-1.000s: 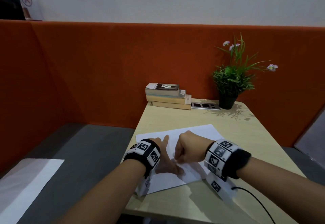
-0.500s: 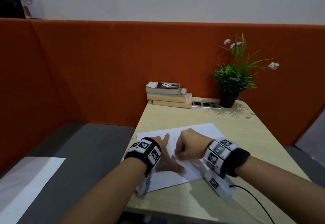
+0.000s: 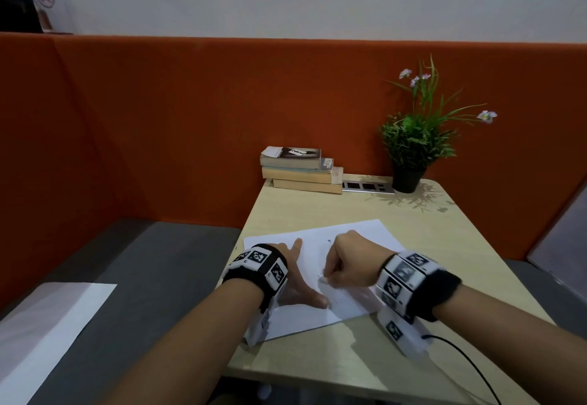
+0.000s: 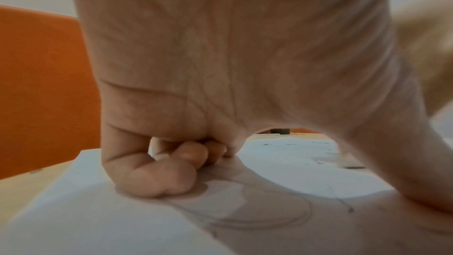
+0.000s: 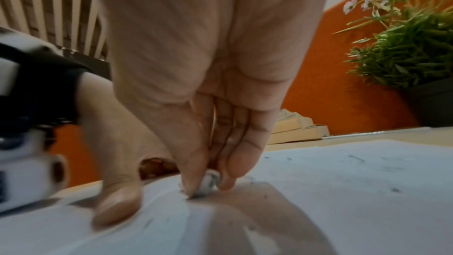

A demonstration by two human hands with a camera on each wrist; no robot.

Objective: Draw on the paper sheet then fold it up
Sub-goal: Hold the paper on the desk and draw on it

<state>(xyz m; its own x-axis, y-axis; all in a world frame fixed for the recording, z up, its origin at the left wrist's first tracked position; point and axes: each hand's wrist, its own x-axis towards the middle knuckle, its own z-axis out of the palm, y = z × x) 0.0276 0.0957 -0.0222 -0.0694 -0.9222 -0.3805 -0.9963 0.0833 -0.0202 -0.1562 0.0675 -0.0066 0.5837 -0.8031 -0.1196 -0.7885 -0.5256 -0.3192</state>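
Lighting: dim, even, from overhead; soft shadows fall on the paper (image 5: 343,191) under the right hand (image 5: 210,84) and on the table (image 3: 413,214) beyond both hands. Wrist views: soft, grainy, palms out of focus. Head view: edges bowed, corners darker.

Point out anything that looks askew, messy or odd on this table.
The paper lies skewed to the table edges. Small dark specks are scattered over it around the right hand, which pinches a small whitish lump, apparently an eraser, so they may be rubbings.
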